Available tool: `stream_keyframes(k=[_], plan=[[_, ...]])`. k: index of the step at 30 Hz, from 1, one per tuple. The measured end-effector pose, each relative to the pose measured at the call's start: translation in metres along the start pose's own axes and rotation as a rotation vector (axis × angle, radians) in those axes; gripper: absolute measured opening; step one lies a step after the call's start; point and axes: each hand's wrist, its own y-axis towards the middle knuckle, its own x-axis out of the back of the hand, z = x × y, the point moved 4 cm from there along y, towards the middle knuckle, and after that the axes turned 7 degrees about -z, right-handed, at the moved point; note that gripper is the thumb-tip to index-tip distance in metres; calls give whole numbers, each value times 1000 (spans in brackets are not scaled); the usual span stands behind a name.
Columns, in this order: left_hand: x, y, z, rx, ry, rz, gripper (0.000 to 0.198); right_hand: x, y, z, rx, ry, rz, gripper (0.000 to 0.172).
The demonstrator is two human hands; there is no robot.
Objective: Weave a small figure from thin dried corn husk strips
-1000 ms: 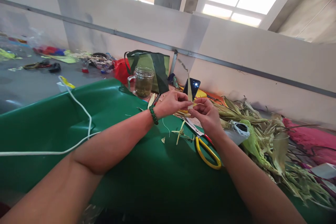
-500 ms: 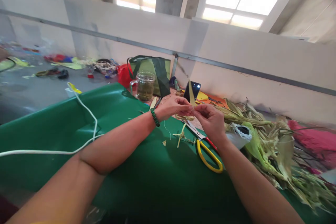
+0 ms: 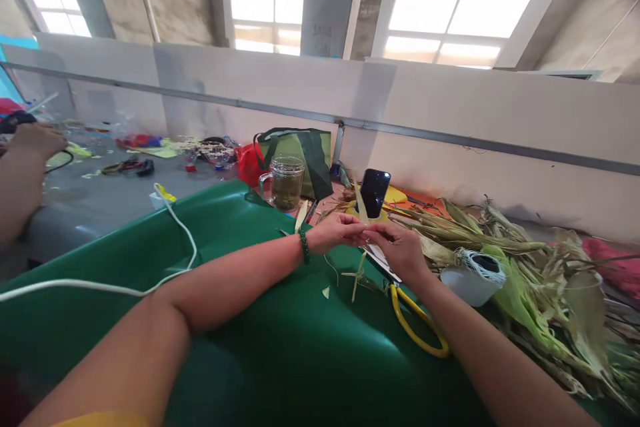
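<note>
My left hand (image 3: 334, 231), with a green bead bracelet (image 3: 305, 247) on its wrist, meets my right hand (image 3: 400, 248) fingertip to fingertip above the green mat (image 3: 280, 327). Between them they pinch a narrow, pale strip of corn husk (image 3: 361, 203) whose pointed end sticks upward. Yellow-handled scissors (image 3: 417, 328) lie under my right hand and forearm, blades partly hidden. A small cross of husk strips (image 3: 357, 275) rests left of the scissors, and a pale triangular scrap (image 3: 326, 293) lies nearer me.
Dried corn husks (image 3: 530, 267) and a white container (image 3: 463, 287) with a string roll (image 3: 484, 264) lie right. Behind stand a phone (image 3: 375, 190), a glass mug (image 3: 287, 187) and a green bag (image 3: 314, 160). A white cable (image 3: 100, 287) crosses left. Another person's hand (image 3: 37, 139) shows far left.
The view has tilted up and swung slightly left, so things sit lower and further right. The husk strip shows shorter above my fingers. More of the other person's arm appears at left.
</note>
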Motion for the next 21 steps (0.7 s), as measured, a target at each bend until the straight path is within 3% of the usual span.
stream_keyframes(k=[3, 11, 16, 21], plan=[[8, 2, 8, 24, 4, 5, 10, -6, -3, -3, -78, 83, 60, 16], [6, -1, 4, -20, 67, 28, 34, -4, -5, -3, -349, 298, 9, 36], [4, -5, 1, -63, 137, -6, 25, -4, -6, 0, -365, 312, 21, 38], [4, -7, -4, -67, 59, 20, 22, -5, -8, 7, -254, 259, 64, 28]])
